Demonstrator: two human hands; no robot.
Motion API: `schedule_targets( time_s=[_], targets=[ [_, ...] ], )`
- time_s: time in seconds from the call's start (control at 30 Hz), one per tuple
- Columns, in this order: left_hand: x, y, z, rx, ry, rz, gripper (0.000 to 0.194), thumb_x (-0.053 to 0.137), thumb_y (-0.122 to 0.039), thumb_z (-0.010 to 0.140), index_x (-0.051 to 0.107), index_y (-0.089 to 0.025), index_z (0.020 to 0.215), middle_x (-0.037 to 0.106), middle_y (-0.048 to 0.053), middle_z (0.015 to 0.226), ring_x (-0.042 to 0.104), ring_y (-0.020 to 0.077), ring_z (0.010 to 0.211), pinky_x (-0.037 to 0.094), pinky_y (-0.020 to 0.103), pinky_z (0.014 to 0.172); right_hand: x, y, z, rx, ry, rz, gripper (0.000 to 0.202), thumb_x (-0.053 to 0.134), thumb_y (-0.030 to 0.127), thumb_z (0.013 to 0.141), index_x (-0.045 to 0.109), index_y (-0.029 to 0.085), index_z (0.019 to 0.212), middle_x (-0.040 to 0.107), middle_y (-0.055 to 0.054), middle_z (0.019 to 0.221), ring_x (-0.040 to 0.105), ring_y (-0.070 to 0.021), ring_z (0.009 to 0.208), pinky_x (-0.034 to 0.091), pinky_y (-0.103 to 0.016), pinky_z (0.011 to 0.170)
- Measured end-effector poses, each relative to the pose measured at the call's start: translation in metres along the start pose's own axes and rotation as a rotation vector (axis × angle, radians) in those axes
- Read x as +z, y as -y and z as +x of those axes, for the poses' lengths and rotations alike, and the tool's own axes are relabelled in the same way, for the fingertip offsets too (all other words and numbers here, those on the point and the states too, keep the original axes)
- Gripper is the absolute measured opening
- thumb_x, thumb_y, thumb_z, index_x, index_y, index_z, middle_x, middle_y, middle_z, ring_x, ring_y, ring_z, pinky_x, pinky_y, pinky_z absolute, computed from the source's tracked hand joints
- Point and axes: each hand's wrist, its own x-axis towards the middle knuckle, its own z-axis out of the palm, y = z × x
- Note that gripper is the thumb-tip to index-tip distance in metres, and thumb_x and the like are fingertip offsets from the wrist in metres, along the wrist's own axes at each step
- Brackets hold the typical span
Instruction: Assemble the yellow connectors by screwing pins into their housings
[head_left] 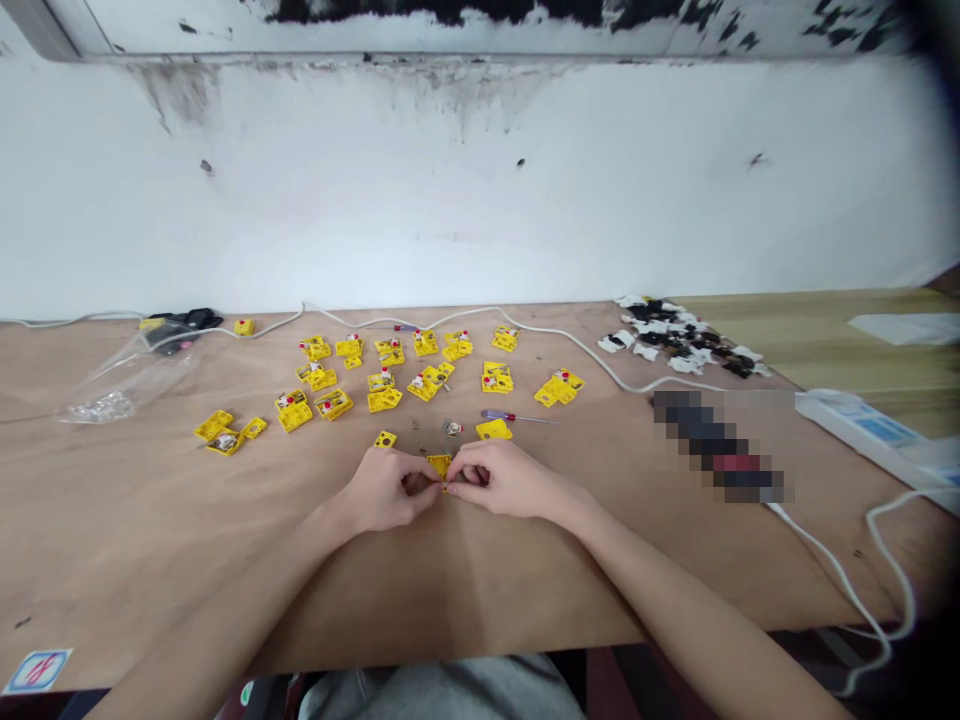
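My left hand [394, 490] and my right hand [514, 480] meet at a small yellow plastic case [438, 464] near the table's middle. Both are closed in a pinch at its near edge, thumbs and forefingers almost touching; any tiny part between the fingertips is hard to make out. Just beyond my left hand lies a yellow piece with a round hole [385, 439]. A yellow cover [493, 430] rests past my right hand. Between them sits a small white and metal part [453, 429] with tiny metal bits around it. Behind the cover is a screwdriver [499, 415] with a purple handle.
Several opened yellow cases [384, 399] with red and metal parts stand in rough rows beyond my hands. A clear plastic bag [124, 380] lies left. Black and white pieces [679, 335] are heaped back right. White cable [555, 345] crosses the back; a power strip [877, 435] sits right.
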Motion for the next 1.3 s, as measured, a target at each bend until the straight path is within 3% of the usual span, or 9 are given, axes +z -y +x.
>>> schedule_targets(
  time_s=[0.13,0.27,0.43,0.63,0.73,0.87,1.0,1.13,1.3],
  targets=[
    [-0.004,0.001,0.0,-0.087,0.033,-0.036,0.011,0.066,-0.026,0.082,0.075,-0.022,0.079,0.055,-0.007,0.054,0.043,0.0064,0.049,0.032,0.019,0.053,-0.008,-0.006,0.0,-0.025,-0.171,-0.059,0.011,0.06,0.026,0.094,0.07,0.021,0.092,0.065,-0.001,0.079,0.057,-0.0139,0.068,0.043,-0.026,0.065],
    [-0.008,0.004,-0.002,-0.137,0.077,-0.065,0.014,0.067,-0.026,0.079,0.071,-0.02,0.068,0.057,-0.007,0.056,0.044,0.0069,0.051,0.032,0.019,0.051,-0.023,-0.028,0.0,0.091,-0.404,-0.287,0.031,0.048,0.009,0.093,0.067,0.021,0.114,0.066,-0.009,0.109,0.062,-0.0225,0.096,0.048,-0.034,0.083],
    [-0.009,0.007,-0.005,-0.106,0.069,-0.053,0.016,0.067,-0.023,0.077,0.066,-0.018,0.062,0.051,-0.007,0.053,0.038,0.0064,0.05,0.03,0.018,0.05,-0.037,-0.058,-0.003,0.211,-0.28,-0.482,0.044,0.052,0.0,0.081,0.069,0.019,0.116,0.066,-0.01,0.114,0.061,-0.0271,0.103,0.047,-0.039,0.091],
    [-0.009,0.008,-0.011,-0.085,0.106,-0.083,0.017,0.064,-0.021,0.078,0.063,-0.017,0.062,0.049,-0.007,0.054,0.038,0.0064,0.051,0.029,0.018,0.05,-0.042,-0.068,-0.004,0.169,-0.236,-0.38,0.02,0.06,0.02,0.093,0.072,0.021,0.108,0.069,-0.008,0.109,0.066,-0.0231,0.096,0.05,-0.034,0.084],
    [-0.008,0.008,-0.016,-0.061,0.122,-0.101,0.017,0.064,-0.022,0.079,0.064,-0.017,0.063,0.05,-0.007,0.054,0.038,0.0064,0.051,0.03,0.019,0.051,-0.043,-0.066,-0.003,0.17,-0.297,-0.342,0.014,0.059,0.021,0.094,0.071,0.021,0.102,0.07,-0.008,0.104,0.066,-0.0235,0.095,0.051,-0.035,0.084],
    [-0.005,0.008,-0.022,0.026,0.064,-0.056,0.015,0.065,-0.024,0.081,0.065,-0.018,0.067,0.056,-0.006,0.057,0.043,0.0067,0.053,0.037,0.022,0.063,-0.042,-0.053,0.0,0.136,-0.611,-0.184,0.025,0.056,0.026,0.097,0.063,0.022,0.12,0.069,-0.01,0.112,0.067,-0.0234,0.094,0.055,-0.038,0.083],
    [-0.002,0.009,-0.025,0.138,-0.009,-0.019,0.012,0.063,-0.022,0.082,0.063,-0.018,0.071,0.061,-0.002,0.067,0.051,0.0103,0.064,0.037,0.024,0.068,-0.03,-0.029,0.004,0.062,-0.911,0.21,0.032,0.06,0.037,0.095,0.057,0.025,0.125,0.068,-0.008,0.109,0.069,-0.021,0.087,0.06,-0.036,0.075],
    [-0.002,0.01,-0.024,0.187,-0.004,-0.029,0.013,0.061,-0.02,0.083,0.06,-0.018,0.07,0.057,-0.002,0.068,0.05,0.0109,0.064,0.035,0.023,0.064,-0.011,-0.013,0.011,0.084,-0.871,0.533,0.034,0.068,0.044,0.089,0.055,0.025,0.113,0.071,-0.006,0.1,0.072,-0.0196,0.077,0.063,-0.038,0.075],
    [-0.002,0.009,-0.024,0.182,-0.013,-0.036,0.013,0.062,-0.02,0.083,0.059,-0.019,0.071,0.056,-0.002,0.066,0.049,0.0108,0.063,0.036,0.024,0.065,-0.004,-0.019,0.016,0.127,-0.885,0.496,0.034,0.072,0.043,0.086,0.059,0.022,0.11,0.073,-0.007,0.099,0.072,-0.019,0.079,0.062,-0.037,0.078]
  ],
)
